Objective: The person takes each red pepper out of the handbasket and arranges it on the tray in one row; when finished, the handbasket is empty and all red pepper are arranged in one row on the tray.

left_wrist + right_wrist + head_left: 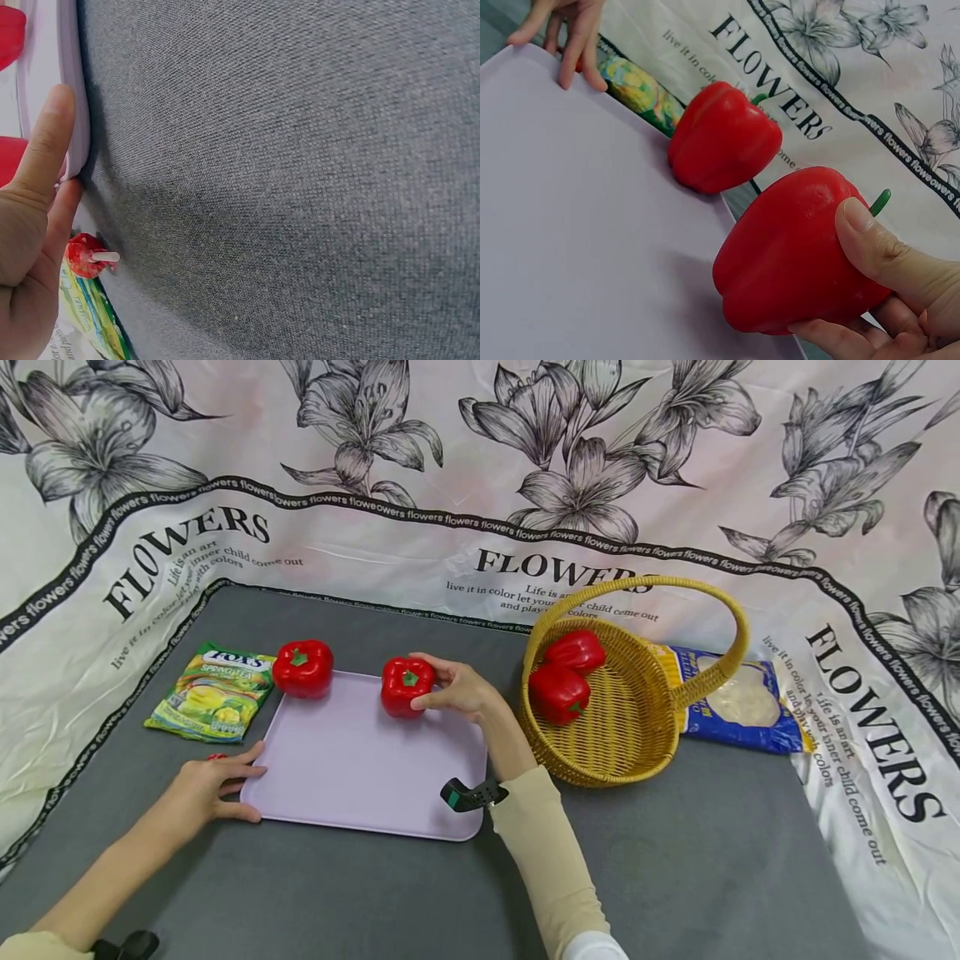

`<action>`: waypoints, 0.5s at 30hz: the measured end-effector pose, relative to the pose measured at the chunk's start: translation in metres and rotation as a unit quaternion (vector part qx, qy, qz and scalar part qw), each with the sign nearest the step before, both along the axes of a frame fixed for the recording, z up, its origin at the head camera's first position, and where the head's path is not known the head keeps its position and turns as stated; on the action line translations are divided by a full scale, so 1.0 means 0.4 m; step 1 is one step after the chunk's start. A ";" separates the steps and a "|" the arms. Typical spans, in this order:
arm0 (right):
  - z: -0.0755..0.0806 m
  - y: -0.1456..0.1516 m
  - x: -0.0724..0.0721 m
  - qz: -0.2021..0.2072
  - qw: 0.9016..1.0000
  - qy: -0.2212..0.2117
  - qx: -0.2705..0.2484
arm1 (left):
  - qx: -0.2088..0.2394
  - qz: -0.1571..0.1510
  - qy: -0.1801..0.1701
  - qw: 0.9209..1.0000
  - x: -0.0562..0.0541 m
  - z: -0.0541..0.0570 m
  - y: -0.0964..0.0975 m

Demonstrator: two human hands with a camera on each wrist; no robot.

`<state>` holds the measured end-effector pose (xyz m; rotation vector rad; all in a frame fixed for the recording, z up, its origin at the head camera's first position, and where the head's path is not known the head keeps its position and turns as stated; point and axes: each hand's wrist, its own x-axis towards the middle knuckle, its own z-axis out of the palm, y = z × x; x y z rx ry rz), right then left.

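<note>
My right hand (455, 689) grips a red bell pepper (406, 687) over the far part of a lilac tray (352, 777). In the right wrist view the thumb lies near its green stem, fingers beneath, and the pepper (795, 251) looks slightly raised. Another red bell pepper (303, 668) sits at the tray's far left corner. My left hand (204, 789) rests its extended fingers against the tray's left edge. Beside that hand lies a red-wrapped lollipop (88, 256) with a white stick, mostly hidden in the head view.
A yellow wicker basket (660, 752) with a tall handle holds two red bell peppers (559, 693) on the right. Behind it lies a blue and yellow packet (738, 702). A green Fox's candy bag (213, 693) is left of the tray. Floral cloth (390, 556) borders the grey surface.
</note>
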<state>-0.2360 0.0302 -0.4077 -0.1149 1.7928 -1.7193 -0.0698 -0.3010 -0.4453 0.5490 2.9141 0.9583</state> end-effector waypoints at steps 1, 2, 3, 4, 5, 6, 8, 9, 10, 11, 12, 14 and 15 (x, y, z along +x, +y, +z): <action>0.002 -0.003 -0.002 0.001 1.000 0.003 0.002 | 0.001 0.000 0.001 1.000 0.000 0.000 0.000; 0.003 -0.005 -0.003 0.002 1.000 0.007 0.005 | 0.003 0.000 0.000 1.000 0.001 0.000 0.001; 0.003 -0.008 -0.005 0.004 1.000 0.009 0.006 | 0.004 0.000 -0.001 1.000 0.001 0.000 0.001; 0.003 -0.011 -0.007 0.005 1.000 0.010 0.005 | 0.006 0.000 -0.006 1.000 0.002 0.000 0.001; 0.003 -0.014 -0.008 0.007 1.000 0.010 0.004 | 0.006 0.001 -0.011 1.000 0.002 -0.001 0.001; 0.002 -0.017 -0.010 0.010 1.000 0.012 0.005 | 0.007 0.002 -0.017 1.000 0.003 -0.001 0.001; 0.000 -0.024 -0.013 0.014 1.000 0.007 -0.001 | 0.007 0.004 -0.027 1.000 0.005 -0.002 0.001; -0.001 -0.028 -0.015 0.015 1.000 0.002 -0.004 | 0.005 0.005 -0.026 1.000 0.006 -0.002 0.001; -0.001 -0.031 -0.016 0.015 1.000 -0.001 -0.005 | 0.002 0.005 -0.026 1.000 0.006 -0.003 0.000; -0.001 -0.034 -0.018 0.013 1.000 -0.005 -0.006 | 0.001 0.005 -0.026 1.000 0.006 -0.003 0.000; 0.000 -0.036 -0.019 0.012 1.000 -0.009 -0.007 | 0.001 0.006 -0.027 1.000 0.005 -0.003 0.000; 0.001 -0.040 -0.022 0.008 1.000 -0.014 -0.009 | -0.001 0.005 -0.027 1.000 0.003 -0.003 0.001; 0.002 -0.042 -0.024 0.007 1.000 -0.016 -0.010 | -0.001 0.005 -0.028 1.000 0.002 -0.003 0.001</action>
